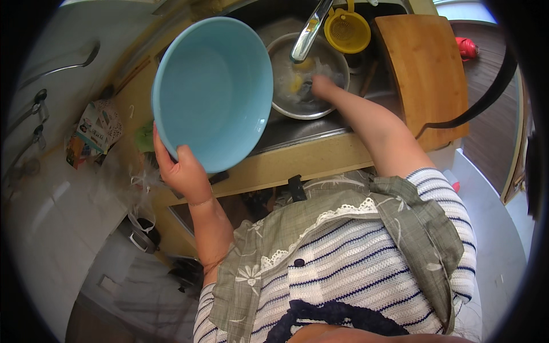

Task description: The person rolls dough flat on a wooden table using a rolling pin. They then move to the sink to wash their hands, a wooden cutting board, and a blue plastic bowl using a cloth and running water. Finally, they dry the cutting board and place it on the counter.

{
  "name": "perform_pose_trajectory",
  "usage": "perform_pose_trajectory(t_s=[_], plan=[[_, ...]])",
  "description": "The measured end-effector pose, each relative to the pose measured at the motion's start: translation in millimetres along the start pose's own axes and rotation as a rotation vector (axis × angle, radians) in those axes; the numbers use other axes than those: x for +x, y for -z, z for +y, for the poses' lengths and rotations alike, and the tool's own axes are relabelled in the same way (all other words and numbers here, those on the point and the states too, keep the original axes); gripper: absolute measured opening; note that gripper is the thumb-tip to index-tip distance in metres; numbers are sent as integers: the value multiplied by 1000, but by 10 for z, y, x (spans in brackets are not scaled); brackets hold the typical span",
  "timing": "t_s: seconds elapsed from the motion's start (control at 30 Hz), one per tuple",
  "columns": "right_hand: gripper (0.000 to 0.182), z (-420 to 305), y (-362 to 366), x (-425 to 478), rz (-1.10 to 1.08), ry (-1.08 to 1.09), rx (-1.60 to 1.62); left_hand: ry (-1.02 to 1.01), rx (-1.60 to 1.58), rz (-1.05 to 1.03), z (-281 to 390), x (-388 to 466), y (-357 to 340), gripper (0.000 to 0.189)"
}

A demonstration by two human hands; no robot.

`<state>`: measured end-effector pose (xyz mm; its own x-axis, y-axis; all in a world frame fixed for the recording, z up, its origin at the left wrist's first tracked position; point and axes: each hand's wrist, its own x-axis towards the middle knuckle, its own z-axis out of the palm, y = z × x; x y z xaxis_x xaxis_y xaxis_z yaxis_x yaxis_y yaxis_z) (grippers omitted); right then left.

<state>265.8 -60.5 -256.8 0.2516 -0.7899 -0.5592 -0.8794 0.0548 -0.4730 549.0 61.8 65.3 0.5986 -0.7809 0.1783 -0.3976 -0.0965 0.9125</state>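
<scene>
My left hand [184, 173] grips the lower rim of a light blue plastic basin [206, 94], thumb on the inside and fingers around the outer wall. The basin is tilted, its inside facing me, and hides the left part of the sink. A round metal bowl [300, 116] of water sits in the stainless-steel sink [309, 133], under a chrome faucet [311, 32]. My right hand [324, 87] reaches into this bowl; its fingers are in the water and blurred. Beside them are yellow pieces [296, 84], too unclear to name.
A yellow plastic strainer [365, 43] hangs behind the bowl. Across the sink's right end lies a wooden cutting board [424, 77]. Packets [94, 128] and a clear plastic bag [141, 184] are at the left. A ladle [88, 58] hangs on the wall.
</scene>
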Motion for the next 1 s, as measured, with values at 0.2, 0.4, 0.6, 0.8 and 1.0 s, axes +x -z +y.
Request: perform_pose_trajectory(t_s=[0.2,0.4,0.6,0.8,1.0], plan=[[33,-1381,1019,-541,487,612,287,94,-77,-61,-99,124,68,53],[49,-2079,1302,-184,720,612,521,20,-89,-154,128,62,196,57],[40,-1843,651,-241,-28,400,1386,-38,-274,-31,446,99,145,59],[37,-2083,20,-919,-334,-97,1977,-109,-125,117,-79,-199,30,54],[27,-1836,718,-374,-63,372,1349,70,60,26,-334,-156,526,51]])
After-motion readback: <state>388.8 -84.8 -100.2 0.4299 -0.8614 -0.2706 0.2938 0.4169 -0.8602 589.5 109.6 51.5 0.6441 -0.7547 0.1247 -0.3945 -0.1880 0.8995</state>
